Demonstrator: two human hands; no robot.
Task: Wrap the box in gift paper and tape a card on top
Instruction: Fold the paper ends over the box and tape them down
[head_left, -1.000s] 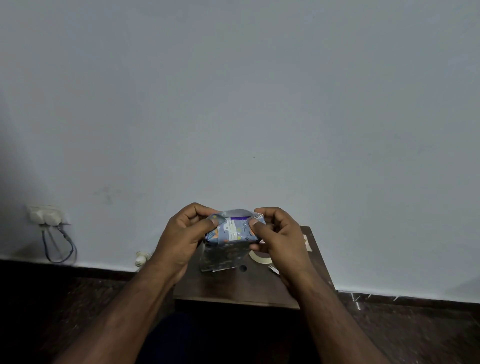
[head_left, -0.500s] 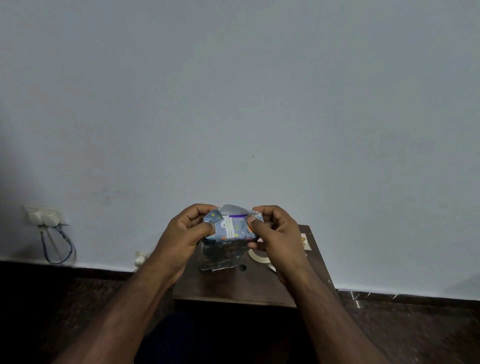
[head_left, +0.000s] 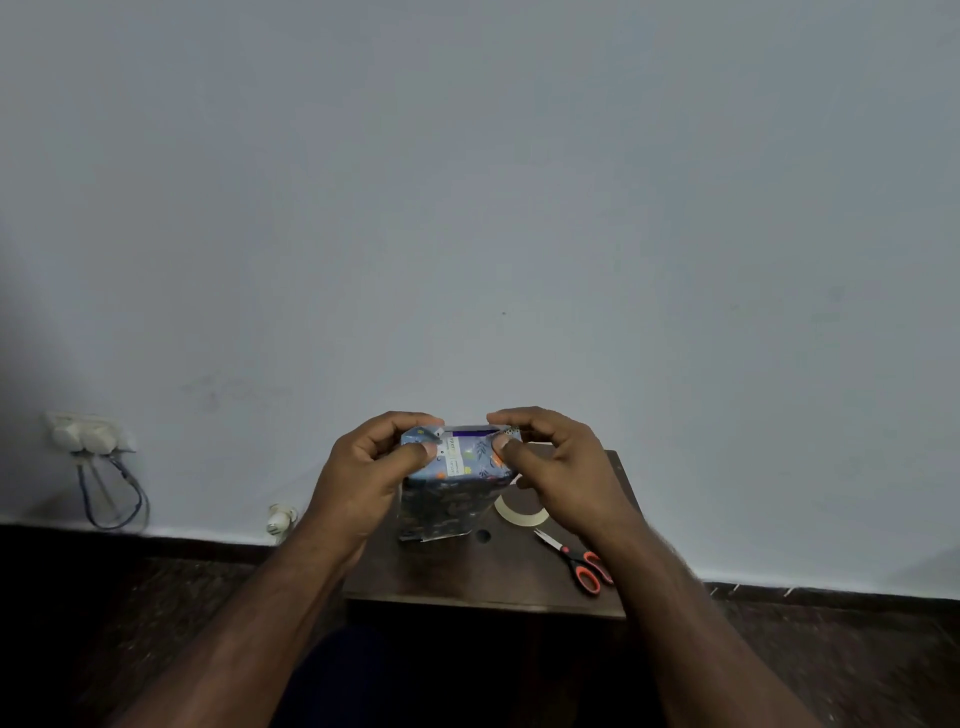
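Blue patterned gift paper (head_left: 447, 506) is already folded round the box (head_left: 470, 431), which is pinched upright on the table (head_left: 467, 577) between the left hand (head_left: 363, 467) and right hand (head_left: 561, 462), its top end being closed; taping and card apparently remain.

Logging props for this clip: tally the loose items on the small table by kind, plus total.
Box in gift paper, held at its top by left hand and right hand: 1
Tape roll: 1
Scissors, orange handles: 1
Total on the table: 3
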